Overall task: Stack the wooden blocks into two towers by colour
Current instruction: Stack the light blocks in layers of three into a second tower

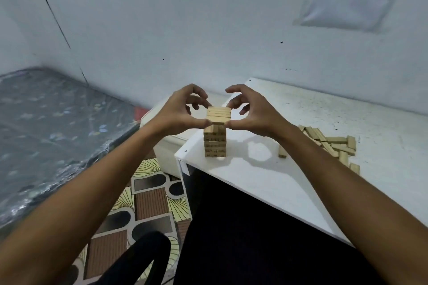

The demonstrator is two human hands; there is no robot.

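A tower of pale wooden blocks (pixel 215 143) stands near the left front corner of the white table (pixel 254 180). Its top layer of blocks (pixel 218 114) lies side by side and sits slightly askew over the layers below. My left hand (pixel 183 111) pinches the left end of that top layer between thumb and fingertips. My right hand (pixel 252 113) pinches the right end the same way. A loose pile of the same pale blocks (pixel 333 143) lies on the table to the right, behind my right forearm.
One single block (pixel 282 152) stands on the table between tower and pile. A white container (pixel 166 146) sits on the floor left of the table. A mattress in plastic wrap (pixel 51 134) fills the left. A dark chair part (pixel 139 259) is at the bottom.
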